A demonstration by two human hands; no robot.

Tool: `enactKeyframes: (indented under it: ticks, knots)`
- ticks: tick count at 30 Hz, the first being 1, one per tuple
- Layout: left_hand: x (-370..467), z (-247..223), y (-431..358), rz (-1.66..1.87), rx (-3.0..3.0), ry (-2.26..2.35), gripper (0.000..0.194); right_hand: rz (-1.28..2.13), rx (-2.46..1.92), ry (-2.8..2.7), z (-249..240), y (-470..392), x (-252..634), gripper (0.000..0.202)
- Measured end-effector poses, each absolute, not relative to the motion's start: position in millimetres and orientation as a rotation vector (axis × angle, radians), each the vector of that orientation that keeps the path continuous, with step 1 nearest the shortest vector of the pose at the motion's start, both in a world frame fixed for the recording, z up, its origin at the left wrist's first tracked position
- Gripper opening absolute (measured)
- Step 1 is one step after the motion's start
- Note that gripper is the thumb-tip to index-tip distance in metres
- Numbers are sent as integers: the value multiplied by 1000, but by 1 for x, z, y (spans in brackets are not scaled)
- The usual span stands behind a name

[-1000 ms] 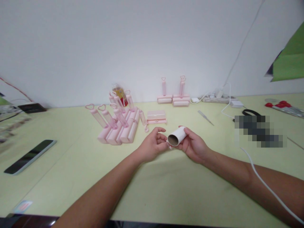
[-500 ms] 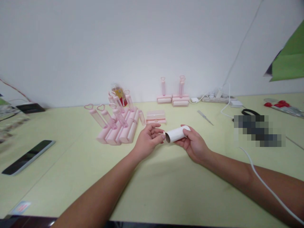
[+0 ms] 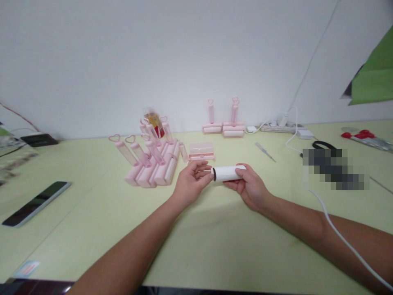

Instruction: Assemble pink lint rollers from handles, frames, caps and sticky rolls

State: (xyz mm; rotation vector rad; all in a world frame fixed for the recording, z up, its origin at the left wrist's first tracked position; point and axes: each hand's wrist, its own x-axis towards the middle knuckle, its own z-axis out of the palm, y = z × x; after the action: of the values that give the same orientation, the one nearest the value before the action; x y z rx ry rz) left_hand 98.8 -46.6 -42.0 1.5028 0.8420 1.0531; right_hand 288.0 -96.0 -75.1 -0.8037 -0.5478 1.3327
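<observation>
A white lint-roller paper roll (image 3: 227,173) with a brown cardboard core lies nearly level in my right hand (image 3: 252,186), the thumb on top and the fingers beneath. At its left end is my left hand (image 3: 194,180), thumb and fingertips closed on a small pale end piece (image 3: 212,171) right by the core's opening. The fingers hide most of that piece, so I cannot tell whether it touches the core. Just beyond the hands lies an open pink roller case (image 3: 201,152), and a clear pink handle (image 3: 183,152) leans beside it.
Several assembled pink lint rollers (image 3: 150,168) with heart-topped handles stand at left, more rollers (image 3: 233,130) by the wall. A phone (image 3: 37,203) lies far left. A thin pointed tool (image 3: 265,152), power strip (image 3: 282,128), white cable (image 3: 331,225) and red-handled scissors (image 3: 362,134) are right.
My right hand has turned the roll from a tilt to nearly level, its open end swinging toward my left fingertips. The small pale piece and the core's end are now closer.
</observation>
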Motion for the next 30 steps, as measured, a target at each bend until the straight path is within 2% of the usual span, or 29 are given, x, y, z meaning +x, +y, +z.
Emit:
enactKeyframes:
  ticks: [15, 25, 30]
  knots:
    - [101, -42, -50, 1076, 1557, 828, 39, 1322, -815, -577, -77, -95, 288, 26]
    - [98, -41, -49, 1087, 1681, 820, 28, 1414, -837, -676, -75, -97, 290, 23]
    - [96, -40, -49, 1125, 1708, 869, 29, 1506, -797, -736, -74, -99, 289, 21]
